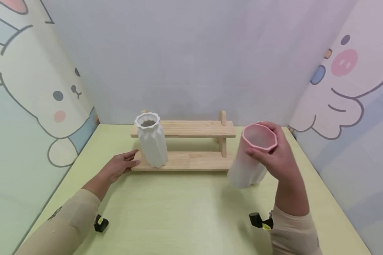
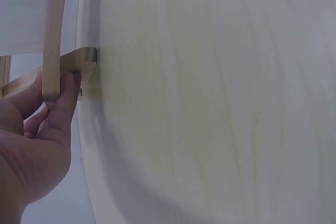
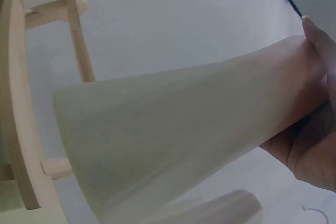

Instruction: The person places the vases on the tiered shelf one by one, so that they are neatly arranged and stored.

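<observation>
My right hand [image 1: 279, 156] grips a vase with a pink rim fading to white [image 1: 247, 161] near its top. The vase is tilted, its base toward the shelf's right end. It spans the middle of the right wrist view, where the right hand [image 3: 320, 124] wraps its narrow end. On the other side, my left hand [image 1: 118, 166] pinches the left end of the lower board of a two-tier wooden shelf [image 1: 198, 163]. The left wrist view shows thumb and fingers on the board's edge [image 2: 51, 51]. A white fluted vase [image 1: 153, 145] stands on that lower board, at the left.
Behind the held vase is another white object [image 1: 260, 175], mostly hidden; the right wrist view shows a pale rounded form [image 3: 231, 208] at the bottom. The shelf's upper board [image 1: 194, 128] runs behind the white vase. A pale yellow-green table [image 1: 178, 212] lies under everything.
</observation>
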A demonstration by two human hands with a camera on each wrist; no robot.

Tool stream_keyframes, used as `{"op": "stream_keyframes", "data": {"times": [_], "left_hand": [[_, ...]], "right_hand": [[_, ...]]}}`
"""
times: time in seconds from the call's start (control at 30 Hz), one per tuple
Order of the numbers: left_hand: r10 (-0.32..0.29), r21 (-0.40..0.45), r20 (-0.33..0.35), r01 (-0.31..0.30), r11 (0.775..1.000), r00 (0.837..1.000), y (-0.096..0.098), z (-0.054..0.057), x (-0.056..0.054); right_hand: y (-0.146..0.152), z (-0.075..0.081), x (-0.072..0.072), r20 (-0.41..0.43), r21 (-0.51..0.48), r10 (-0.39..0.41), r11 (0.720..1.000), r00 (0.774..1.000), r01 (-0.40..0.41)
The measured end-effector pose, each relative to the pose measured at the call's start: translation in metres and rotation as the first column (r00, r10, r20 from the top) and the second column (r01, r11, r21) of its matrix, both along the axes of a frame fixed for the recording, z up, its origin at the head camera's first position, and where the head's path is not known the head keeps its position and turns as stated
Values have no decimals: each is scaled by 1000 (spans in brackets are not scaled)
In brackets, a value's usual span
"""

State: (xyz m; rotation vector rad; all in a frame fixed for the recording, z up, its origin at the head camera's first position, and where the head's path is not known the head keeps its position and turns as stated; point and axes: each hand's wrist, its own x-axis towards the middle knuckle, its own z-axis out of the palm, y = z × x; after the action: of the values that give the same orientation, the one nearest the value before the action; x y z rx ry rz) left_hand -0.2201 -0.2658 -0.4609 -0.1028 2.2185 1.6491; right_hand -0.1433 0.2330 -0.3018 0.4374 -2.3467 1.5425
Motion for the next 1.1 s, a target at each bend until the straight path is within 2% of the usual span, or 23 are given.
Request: {"op": "stream_keyframes", "data": {"times": [0.1, 0.3, 0.43, 0.57, 0.9, 1.1], "left_hand": [[-1, 2, 4, 1, 1000, 1000, 0, 1, 0], [5, 23, 11, -5, 1000, 1000, 1, 1, 0], [7, 23, 8, -7, 1000, 1000, 0, 0, 0], [10, 23, 4, -10, 1000, 1000, 0, 1, 0], [-3, 25, 1, 3, 1000, 1000, 0, 0, 0], [-13, 23, -2, 13, 1000, 1000, -1, -2, 0]], "right_hand": [[-13, -4, -9, 35, 19, 20, 1000, 999, -21], [-35, -7, -26, 84, -31, 92, 996, 992, -89], [-45, -10, -37, 104, -63, 124, 991, 987, -118], [-50, -13, -46, 128, -49, 153, 988, 980, -148], [-54, -19, -69, 198, 5, 114, 993, 974, -118], [-55, -22, -79, 194, 2, 106, 994, 975, -108]]}}
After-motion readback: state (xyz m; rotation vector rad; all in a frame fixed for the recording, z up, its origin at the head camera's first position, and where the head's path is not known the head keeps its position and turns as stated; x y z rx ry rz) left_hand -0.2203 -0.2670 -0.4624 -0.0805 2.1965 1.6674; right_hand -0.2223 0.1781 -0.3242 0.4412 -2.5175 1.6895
